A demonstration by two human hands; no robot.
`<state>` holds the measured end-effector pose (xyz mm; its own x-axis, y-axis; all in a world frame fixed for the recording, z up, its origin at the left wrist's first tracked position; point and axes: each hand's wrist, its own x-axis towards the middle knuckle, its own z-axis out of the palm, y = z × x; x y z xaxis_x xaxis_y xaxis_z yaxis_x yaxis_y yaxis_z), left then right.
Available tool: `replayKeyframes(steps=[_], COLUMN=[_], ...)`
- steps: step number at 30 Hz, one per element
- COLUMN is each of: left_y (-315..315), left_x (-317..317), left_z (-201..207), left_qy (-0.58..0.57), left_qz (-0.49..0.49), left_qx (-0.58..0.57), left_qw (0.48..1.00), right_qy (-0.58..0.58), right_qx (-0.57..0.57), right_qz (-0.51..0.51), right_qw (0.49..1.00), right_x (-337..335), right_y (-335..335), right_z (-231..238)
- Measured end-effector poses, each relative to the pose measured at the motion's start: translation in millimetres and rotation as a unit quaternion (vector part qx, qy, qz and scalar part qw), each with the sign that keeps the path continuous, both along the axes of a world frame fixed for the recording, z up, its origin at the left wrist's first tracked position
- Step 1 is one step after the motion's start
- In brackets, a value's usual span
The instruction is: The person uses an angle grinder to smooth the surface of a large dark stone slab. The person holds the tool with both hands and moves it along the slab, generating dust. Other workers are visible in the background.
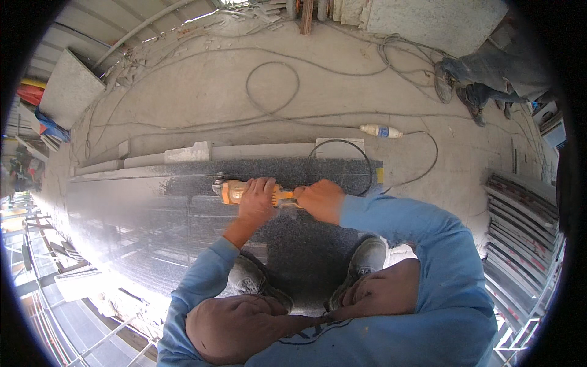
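An orange angle grinder [234, 191] lies level over a dark speckled stone slab [287, 235], its head and disc at the left end. My left hand [258, 199] wraps around the grinder's body behind the head. At the rear handle, my right hand [321, 200] is closed on the grip. The disc end is close to a thin straight line along the slab's far side; whether it touches the stone I cannot tell. Pale dust covers the slab's left part. From the grinder's rear a black cord [369, 165] loops over the slab's far edge.
My shoes [369, 255] rest on the slab. A white and blue plug connector [381, 131] lies on the dusty floor beyond, with long cables [272, 116] looping there. Stacked slabs [520, 238] stand at right. Another person's legs [483, 79] show at the far right.
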<state>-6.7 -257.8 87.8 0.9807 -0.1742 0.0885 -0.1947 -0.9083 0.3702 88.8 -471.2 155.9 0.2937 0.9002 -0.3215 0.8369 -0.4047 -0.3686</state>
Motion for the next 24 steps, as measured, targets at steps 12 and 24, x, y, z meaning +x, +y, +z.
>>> replayKeyframes(steps=[12, 24], left_y=[-14, 1], left_x=[6, 3], left_z=[13, -2], left_qy=[0.006, 0.02], left_qz=[0.0, 0.009], left_qx=[-0.013, 0.016], left_qw=[1.0, 1.0], right_qy=[0.007, 0.007], right_qx=[0.012, 0.012], right_qz=[-0.012, 0.001], right_qw=[1.0, 1.0], right_x=[2, 2], right_y=[-11, 4], right_z=[11, -25])
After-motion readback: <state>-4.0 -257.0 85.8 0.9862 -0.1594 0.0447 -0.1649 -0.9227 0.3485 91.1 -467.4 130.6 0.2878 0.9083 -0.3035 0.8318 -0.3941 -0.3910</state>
